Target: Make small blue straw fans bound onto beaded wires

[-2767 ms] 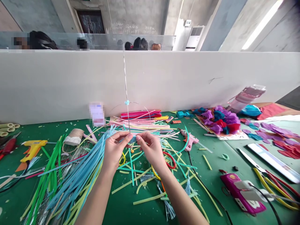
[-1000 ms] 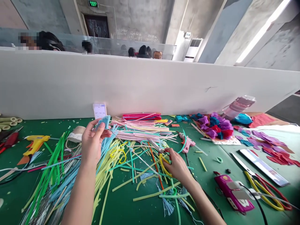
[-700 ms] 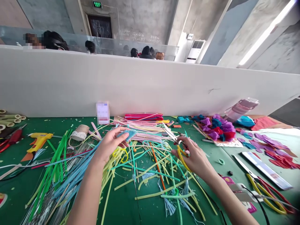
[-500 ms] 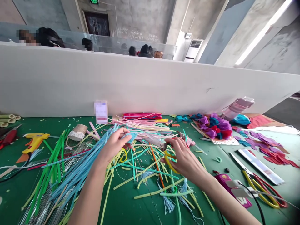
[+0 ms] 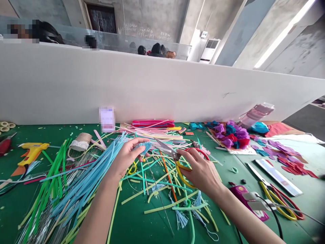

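My left hand (image 5: 130,152) pinches a small blue fuzzy piece (image 5: 144,147), perhaps bent chenille stem, between thumb and fingers. A thin wire (image 5: 161,200) trails from below it down over the table. My right hand (image 5: 200,167) is closed around the red and yellow handles of a pair of scissors (image 5: 167,150). Their blades point left, the tips just right of the blue piece. Contact between blades and piece cannot be made out. Under my left forearm lies a bundle of blue chenille stems (image 5: 93,176). Cut yellow-green stems (image 5: 167,208) and blue tassels (image 5: 181,219) are scattered below my hands.
At left are a yellow glue gun (image 5: 34,152), green stems (image 5: 57,173) and a twine spool (image 5: 81,141). A phone (image 5: 107,119) leans on the white partition (image 5: 162,88). Right are felt flowers (image 5: 232,135), a bottle (image 5: 256,115), second scissors (image 5: 276,200) and a power strip (image 5: 246,200) with cables.
The blue piece has turned and shows more clearly in my left hand. The scissors have tilted, their blade tips rising. The whole view has shifted slightly.
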The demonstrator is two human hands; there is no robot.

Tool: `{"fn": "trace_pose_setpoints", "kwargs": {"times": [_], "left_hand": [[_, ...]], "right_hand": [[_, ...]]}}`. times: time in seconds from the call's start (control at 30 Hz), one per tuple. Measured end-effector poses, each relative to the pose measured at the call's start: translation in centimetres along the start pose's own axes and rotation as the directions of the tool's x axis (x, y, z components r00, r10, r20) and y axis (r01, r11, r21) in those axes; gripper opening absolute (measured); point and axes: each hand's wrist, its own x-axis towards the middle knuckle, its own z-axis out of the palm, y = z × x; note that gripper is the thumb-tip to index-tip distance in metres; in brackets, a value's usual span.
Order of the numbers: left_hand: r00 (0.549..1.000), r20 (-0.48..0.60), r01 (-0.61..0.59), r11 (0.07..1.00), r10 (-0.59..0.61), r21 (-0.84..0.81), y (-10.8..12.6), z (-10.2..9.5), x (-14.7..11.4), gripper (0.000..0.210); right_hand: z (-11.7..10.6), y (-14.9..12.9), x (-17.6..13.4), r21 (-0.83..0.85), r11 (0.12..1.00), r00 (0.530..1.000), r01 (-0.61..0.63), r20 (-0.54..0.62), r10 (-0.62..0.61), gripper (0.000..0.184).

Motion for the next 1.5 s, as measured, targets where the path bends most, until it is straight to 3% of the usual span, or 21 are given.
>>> {"fn": "trace_pose_setpoints", "kwargs": {"times": [0.17, 0.7, 0.97, 1.2, 1.5], "left_hand": [[1.0, -0.016, -0.011, 0.999, 0.01, -0.05, 0.0, 0.2, 0.2, 0.038], [0.999, -0.039, 0.02, 0.998, -0.022, -0.058, -0.2, 0.4, 0.4, 0.036], [0.999, -0.001, 0.045, 0.996, -0.045, -0.08, -0.6, 0.1, 0.6, 0.038], [0.996, -0.005, 0.084, 0.989, -0.086, -0.119, -0.9, -0.1, 0.6, 0.038], [0.994, 0.019, 0.107, 0.985, -0.105, -0.139, -1.2, -0.5, 0.9, 0.042]], "right_hand": [[0.0, 0.3, 0.0, -0.067, 0.996, 0.998, 0.058, 0.004, -0.058, 0.038], [0.5, 0.3, -0.2, -0.074, 0.997, 0.999, 0.032, 0.021, -0.03, 0.041], [0.2, 0.5, -0.6, -0.192, 0.97, 0.989, 0.147, 0.013, -0.148, 0.045], [0.2, 2.4, -0.1, -0.14, 0.967, 0.976, 0.214, 0.061, -0.207, 0.061], [-0.2, 4.3, 2.5, -0.103, 0.935, 0.938, 0.34, 0.109, -0.329, 0.034]]}}
